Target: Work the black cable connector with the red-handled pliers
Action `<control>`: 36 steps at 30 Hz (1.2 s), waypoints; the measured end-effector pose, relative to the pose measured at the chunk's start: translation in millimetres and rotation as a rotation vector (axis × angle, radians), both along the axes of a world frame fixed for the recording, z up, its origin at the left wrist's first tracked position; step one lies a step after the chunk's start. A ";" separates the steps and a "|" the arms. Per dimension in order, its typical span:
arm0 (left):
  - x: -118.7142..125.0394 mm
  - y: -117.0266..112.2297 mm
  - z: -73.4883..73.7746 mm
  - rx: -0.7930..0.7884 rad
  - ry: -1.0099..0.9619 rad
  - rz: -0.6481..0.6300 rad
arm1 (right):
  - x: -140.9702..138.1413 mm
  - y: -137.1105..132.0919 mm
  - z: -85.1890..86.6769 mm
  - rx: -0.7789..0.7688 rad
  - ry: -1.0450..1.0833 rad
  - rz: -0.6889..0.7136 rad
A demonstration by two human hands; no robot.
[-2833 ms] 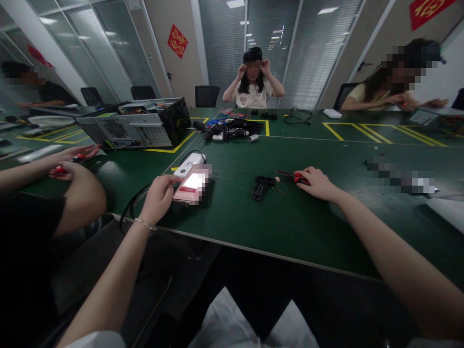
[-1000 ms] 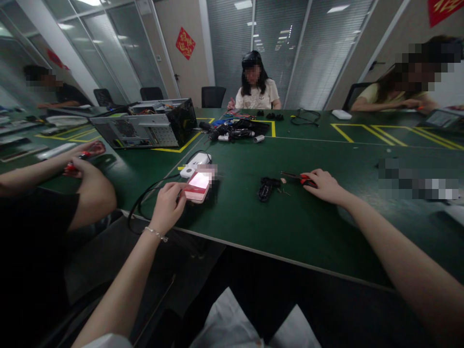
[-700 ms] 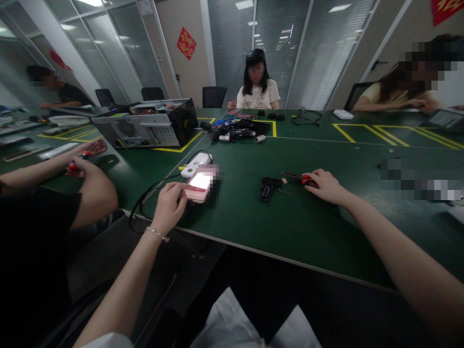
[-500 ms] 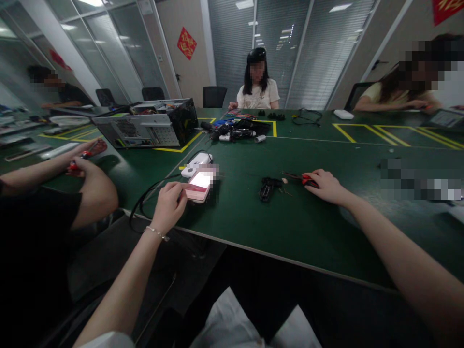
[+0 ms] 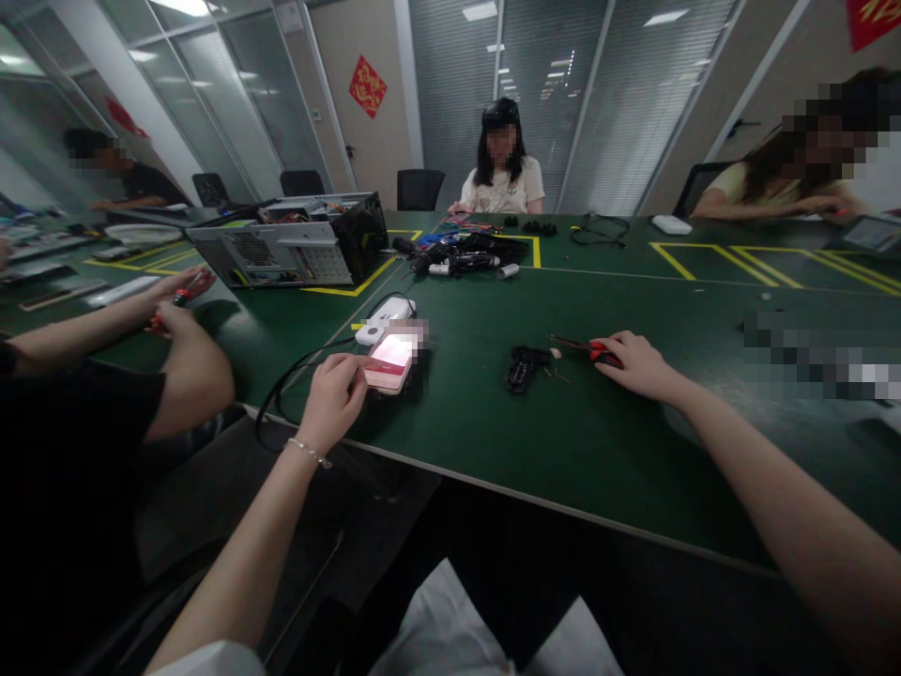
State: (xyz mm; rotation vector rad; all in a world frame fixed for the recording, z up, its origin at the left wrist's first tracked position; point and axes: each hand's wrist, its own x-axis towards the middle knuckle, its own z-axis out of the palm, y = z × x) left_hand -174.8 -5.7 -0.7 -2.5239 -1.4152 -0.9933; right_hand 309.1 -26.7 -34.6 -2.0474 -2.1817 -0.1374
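My left hand (image 5: 336,390), fingers partly bent and apart, touches the lower left edge of a lit pink phone (image 5: 391,361) with its index finger. The phone lies beside a white box-shaped device (image 5: 384,317) with a black cable. Resting on the table, my right hand (image 5: 637,366) is closed on red-handled scissors (image 5: 603,354), their thin dark blades pointing left. Between my hands lies a small black bundle or part (image 5: 522,368), too dark to make out. Beside it are a small pale piece (image 5: 556,353) and several thin bits (image 5: 556,374).
The green table (image 5: 457,422) has yellow tape marks. An opened computer case (image 5: 288,244) stands at the back left, next to a pile of black tools and cables (image 5: 465,255). A co-worker's hands (image 5: 173,305) are at my left, gripping something red. Other people sit around the table.
The phone screen has turned from white to pinkish. The whole view has shifted slightly. Both my hands stay nearly where they were.
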 end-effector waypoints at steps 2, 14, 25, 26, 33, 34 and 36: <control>0.1 -0.4 -0.4 -0.003 0.001 0.001 | 2.3 0.9 -2.3 0.007 -0.001 0.007; -1.0 -1.8 -3.9 0.010 -0.025 -0.005 | 8.0 4.2 -7.9 0.023 0.001 0.013; -0.3 -1.1 -2.3 -0.004 -0.035 0.006 | 4.5 2.6 -4.6 0.010 -0.007 0.012; -0.1 -1.6 -1.9 -0.001 -0.038 0.005 | 3.9 2.2 -4.0 0.009 -0.005 0.010; 1.4 -7.5 5.7 -0.005 -0.054 0.025 | 3.9 1.7 -4.0 0.009 0.003 0.007; 0.9 -8.3 7.7 -0.010 -0.049 0.020 | 4.6 2.1 -4.4 0.007 0.007 0.013; -0.8 -9.6 11.9 -0.024 -0.033 0.005 | 6.1 3.1 -5.4 0.003 0.018 0.025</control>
